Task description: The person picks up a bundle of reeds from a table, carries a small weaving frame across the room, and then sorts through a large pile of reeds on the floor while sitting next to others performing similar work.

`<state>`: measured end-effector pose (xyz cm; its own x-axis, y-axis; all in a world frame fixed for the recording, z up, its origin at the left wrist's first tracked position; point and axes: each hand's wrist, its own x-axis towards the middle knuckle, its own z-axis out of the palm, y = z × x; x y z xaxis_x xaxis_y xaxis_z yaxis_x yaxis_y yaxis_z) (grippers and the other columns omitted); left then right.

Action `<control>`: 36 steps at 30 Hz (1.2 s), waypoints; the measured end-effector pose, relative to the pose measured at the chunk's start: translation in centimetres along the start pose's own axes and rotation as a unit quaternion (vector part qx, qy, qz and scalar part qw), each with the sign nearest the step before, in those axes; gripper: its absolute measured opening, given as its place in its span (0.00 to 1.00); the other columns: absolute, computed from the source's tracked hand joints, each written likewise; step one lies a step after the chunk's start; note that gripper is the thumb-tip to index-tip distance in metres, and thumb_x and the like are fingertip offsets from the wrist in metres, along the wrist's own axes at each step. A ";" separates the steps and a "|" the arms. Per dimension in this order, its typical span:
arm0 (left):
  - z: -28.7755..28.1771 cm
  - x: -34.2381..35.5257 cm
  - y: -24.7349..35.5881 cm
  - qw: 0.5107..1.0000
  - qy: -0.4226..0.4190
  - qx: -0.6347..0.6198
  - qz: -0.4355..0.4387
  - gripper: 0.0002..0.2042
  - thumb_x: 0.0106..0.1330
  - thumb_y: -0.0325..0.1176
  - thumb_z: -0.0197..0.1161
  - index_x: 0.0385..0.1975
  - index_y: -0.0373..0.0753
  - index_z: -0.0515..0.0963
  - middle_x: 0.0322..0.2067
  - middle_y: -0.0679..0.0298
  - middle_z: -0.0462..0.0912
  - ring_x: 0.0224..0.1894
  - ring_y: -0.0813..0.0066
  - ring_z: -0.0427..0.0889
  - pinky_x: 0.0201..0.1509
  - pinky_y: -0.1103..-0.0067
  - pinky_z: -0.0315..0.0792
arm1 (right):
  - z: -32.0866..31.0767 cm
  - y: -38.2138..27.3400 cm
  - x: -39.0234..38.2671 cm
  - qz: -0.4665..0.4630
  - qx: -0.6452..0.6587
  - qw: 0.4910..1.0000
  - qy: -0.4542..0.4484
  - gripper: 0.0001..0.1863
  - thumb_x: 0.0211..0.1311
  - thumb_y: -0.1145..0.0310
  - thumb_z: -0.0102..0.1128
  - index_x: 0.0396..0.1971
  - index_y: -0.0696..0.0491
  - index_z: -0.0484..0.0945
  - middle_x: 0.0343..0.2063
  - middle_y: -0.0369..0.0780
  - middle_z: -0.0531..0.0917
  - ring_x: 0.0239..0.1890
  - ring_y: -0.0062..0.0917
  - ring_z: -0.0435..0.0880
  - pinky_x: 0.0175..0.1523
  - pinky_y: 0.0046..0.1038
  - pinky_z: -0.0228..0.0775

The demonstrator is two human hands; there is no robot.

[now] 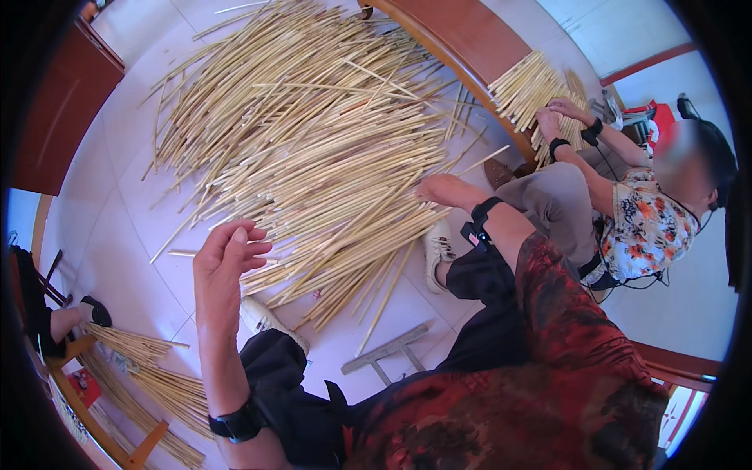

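Beyond both hands' grip (227, 258) lies the stalk pile (313, 141).

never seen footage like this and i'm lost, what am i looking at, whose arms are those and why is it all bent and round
This is one picture from a wide fisheye camera worn on a person's head, looking down; the lens bends straight edges into that round shape. The two forearms rising from the lower edge are the wearer's own. The left hand, with a black wristband, is raised with fingers curled; whether it grips a stalk I cannot tell. The right hand reaches into the big heap of pale yellow straw-like stalks spread on the white tiled floor. A small grey metal stool frame lies by the wearer's white shoes. At the right, a second seated person in a flowered shirt handles a bundle of the same stalks on a brown wooden table.
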<state>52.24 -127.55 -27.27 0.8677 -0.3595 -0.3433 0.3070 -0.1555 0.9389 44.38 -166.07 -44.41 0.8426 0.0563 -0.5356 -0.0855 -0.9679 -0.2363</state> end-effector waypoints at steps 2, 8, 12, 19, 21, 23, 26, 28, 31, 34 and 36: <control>0.0 -0.2 0.0 1.000 -0.017 0.002 -0.010 0.14 0.63 0.36 0.48 0.39 0.32 0.70 0.32 0.59 0.75 0.33 0.74 0.77 0.34 0.83 0.71 | -1.8 -2.4 0.3 -0.038 0.019 0.999 -0.008 0.10 0.56 0.67 0.46 0.33 0.55 0.75 0.32 0.43 0.77 0.32 0.35 0.76 0.39 0.31 0.68; 0.7 -1.2 -0.5 0.999 -0.012 0.004 -0.032 0.20 0.62 0.39 0.50 0.46 0.29 0.65 0.39 0.57 0.71 0.33 0.71 0.77 0.30 0.83 0.72 | -4.6 -15.0 1.4 -0.257 0.277 0.898 0.224 0.11 0.58 0.62 0.47 0.35 0.52 0.74 0.23 0.41 0.77 0.23 0.30 0.75 0.30 0.27 0.67; -0.4 -1.9 -0.3 0.999 0.003 -0.037 -0.039 0.18 0.63 0.40 0.48 0.43 0.28 0.66 0.37 0.57 0.73 0.32 0.72 0.77 0.28 0.84 0.72 | -5.5 -23.8 -1.1 -0.301 0.344 0.879 0.134 0.09 0.59 0.62 0.47 0.32 0.51 0.72 0.19 0.40 0.72 0.23 0.29 0.73 0.30 0.27 0.65; -1.5 -2.0 0.0 0.995 0.062 -0.073 0.026 0.15 0.66 0.40 0.43 0.31 0.32 0.69 0.30 0.56 0.76 0.26 0.78 0.74 0.28 0.84 0.70 | 0.2 -22.4 0.8 -0.289 0.368 0.877 0.105 0.14 0.59 0.55 0.42 0.33 0.49 0.69 0.23 0.43 0.75 0.28 0.38 0.75 0.32 0.34 0.67; -2.8 -2.0 -0.2 0.988 0.143 -0.059 0.030 0.15 0.66 0.40 0.42 0.29 0.33 0.69 0.30 0.56 0.76 0.25 0.79 0.73 0.27 0.85 0.70 | 3.3 -20.1 2.3 -0.234 0.259 0.932 0.094 0.13 0.58 0.57 0.42 0.34 0.50 0.69 0.25 0.45 0.76 0.30 0.38 0.75 0.33 0.34 0.67; -2.6 -1.6 -0.5 0.984 0.167 -0.052 0.030 0.16 0.66 0.40 0.41 0.26 0.33 0.69 0.27 0.58 0.75 0.23 0.80 0.71 0.25 0.86 0.69 | 5.1 -17.8 3.4 -0.194 0.209 0.957 0.058 0.11 0.57 0.61 0.43 0.35 0.50 0.70 0.25 0.44 0.76 0.30 0.37 0.75 0.35 0.33 0.67; -3.7 -1.4 -0.6 0.968 0.229 -0.054 0.091 0.17 0.66 0.42 0.41 0.24 0.35 0.68 0.23 0.61 0.73 0.21 0.82 0.68 0.22 0.86 0.66 | 8.4 -13.2 5.5 -0.157 0.061 0.984 0.048 0.11 0.55 0.67 0.42 0.37 0.51 0.71 0.29 0.43 0.75 0.34 0.36 0.74 0.40 0.32 0.66; -4.1 -1.2 0.3 0.955 0.275 -0.061 0.094 0.17 0.66 0.43 0.42 0.23 0.36 0.67 0.21 0.62 0.71 0.19 0.82 0.67 0.20 0.86 0.65 | 9.3 -11.2 6.3 -0.160 -0.035 0.984 0.071 0.12 0.55 0.69 0.40 0.38 0.51 0.70 0.33 0.42 0.75 0.38 0.36 0.72 0.44 0.32 0.64; -3.7 -0.7 0.1 0.962 0.262 -0.053 0.062 0.17 0.65 0.43 0.42 0.23 0.36 0.67 0.21 0.62 0.71 0.19 0.82 0.67 0.21 0.86 0.65 | 10.2 -10.0 6.6 -0.133 0.021 0.967 0.217 0.09 0.50 0.72 0.43 0.32 0.53 0.71 0.33 0.41 0.73 0.41 0.33 0.71 0.45 0.35 0.60; -2.6 -0.1 0.0 0.972 0.228 -0.038 0.039 0.17 0.65 0.43 0.42 0.23 0.36 0.67 0.21 0.62 0.71 0.19 0.82 0.67 0.22 0.86 0.65 | 10.9 -9.6 6.5 -0.102 0.024 0.975 0.194 0.09 0.50 0.72 0.43 0.31 0.53 0.71 0.35 0.40 0.72 0.45 0.30 0.67 0.48 0.32 0.57; -2.1 0.2 -0.1 0.974 0.222 -0.040 0.034 0.17 0.65 0.43 0.42 0.23 0.36 0.67 0.21 0.62 0.72 0.19 0.82 0.67 0.22 0.86 0.65 | 11.4 -9.1 5.9 -0.069 -0.009 0.983 0.171 0.08 0.49 0.71 0.44 0.30 0.53 0.71 0.32 0.40 0.72 0.42 0.30 0.68 0.47 0.32 0.58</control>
<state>53.24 -125.64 -27.37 0.9653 0.0695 -0.2516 0.2561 -0.0665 0.9644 44.04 -154.18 -54.66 0.9751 0.1043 -0.1959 0.0483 -0.9612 -0.2716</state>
